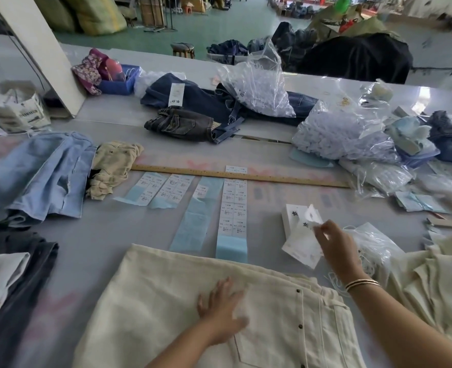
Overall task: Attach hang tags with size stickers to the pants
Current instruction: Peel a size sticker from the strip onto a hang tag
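The cream pants (pixel 193 301) lay soft and limp on the surface (pixel 86 235), nearest the camera, the left hand (pixel 220 312) pressing flat on them with fingers spread. The right hand (pixel 335 241) pinched a hang tag (pixel 312 216) above the tag stack (pixel 292 216). Thin, light card would likely bend, so its edge was probably the best hold.

My one head-worn wide-angle view looks forward and down, close over the cream cotton pants (pixel 193 301), across the grey worktable (pixel 118 229) toward the green warehouse floor (pixel 219 25).
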`<action>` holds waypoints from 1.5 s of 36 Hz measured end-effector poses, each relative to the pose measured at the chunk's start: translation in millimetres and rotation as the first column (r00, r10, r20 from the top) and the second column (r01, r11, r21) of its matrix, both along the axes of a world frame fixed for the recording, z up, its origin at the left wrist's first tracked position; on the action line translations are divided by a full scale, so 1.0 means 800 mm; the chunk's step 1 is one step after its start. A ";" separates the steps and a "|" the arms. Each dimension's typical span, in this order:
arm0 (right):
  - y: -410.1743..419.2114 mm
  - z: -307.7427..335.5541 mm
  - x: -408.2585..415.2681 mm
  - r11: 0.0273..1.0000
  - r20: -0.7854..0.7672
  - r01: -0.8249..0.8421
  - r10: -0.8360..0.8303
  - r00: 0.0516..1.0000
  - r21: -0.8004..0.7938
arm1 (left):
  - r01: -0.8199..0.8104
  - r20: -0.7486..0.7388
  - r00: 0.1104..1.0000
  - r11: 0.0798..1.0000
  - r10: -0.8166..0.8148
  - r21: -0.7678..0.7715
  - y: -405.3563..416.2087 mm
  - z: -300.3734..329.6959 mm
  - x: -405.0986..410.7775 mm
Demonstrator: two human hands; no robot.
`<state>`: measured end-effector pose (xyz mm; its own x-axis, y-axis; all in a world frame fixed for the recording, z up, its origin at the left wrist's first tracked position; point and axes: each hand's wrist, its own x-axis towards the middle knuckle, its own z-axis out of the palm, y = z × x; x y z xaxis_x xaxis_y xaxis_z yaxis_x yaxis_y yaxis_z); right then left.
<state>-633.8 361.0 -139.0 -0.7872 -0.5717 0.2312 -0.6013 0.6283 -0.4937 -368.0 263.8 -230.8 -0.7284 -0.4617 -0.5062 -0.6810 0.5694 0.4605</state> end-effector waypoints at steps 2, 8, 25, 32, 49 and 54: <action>-0.020 0.018 0.027 0.997 -0.097 -0.059 0.053 0.994 -0.054 | -0.230 -0.176 0.949 0.957 0.261 0.176 -0.018 0.020 -0.009; -0.073 0.023 0.133 0.873 -0.341 -0.487 0.454 0.823 -0.011 | -0.122 -0.099 0.471 0.176 0.876 0.977 -0.070 0.070 -0.035; -0.083 -0.063 0.062 0.701 0.059 -0.391 0.448 0.892 0.597 | -0.297 -0.315 0.898 0.951 0.307 0.081 -0.145 0.022 -0.042; -0.040 -0.067 0.011 0.583 0.059 -0.400 0.516 0.855 0.707 | 0.070 -0.245 0.961 0.973 -0.125 -0.221 -0.160 0.010 -0.061; -0.152 -0.075 0.049 0.678 0.122 -0.599 0.613 0.781 0.427 | 0.184 -0.132 0.963 0.931 -0.235 -0.316 -0.158 -0.015 -0.073; -0.184 -0.108 0.050 0.546 0.247 -0.598 0.583 0.774 0.586 | 0.209 -0.129 0.959 0.938 -0.252 -0.278 -0.155 -0.016 -0.071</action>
<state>-594.0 214.1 -225.5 -0.2199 -0.9101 -0.3513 -0.9434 0.2901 -0.1611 -425.0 139.5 -243.7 -0.8919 -0.3704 -0.2595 -0.4460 0.8160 0.3679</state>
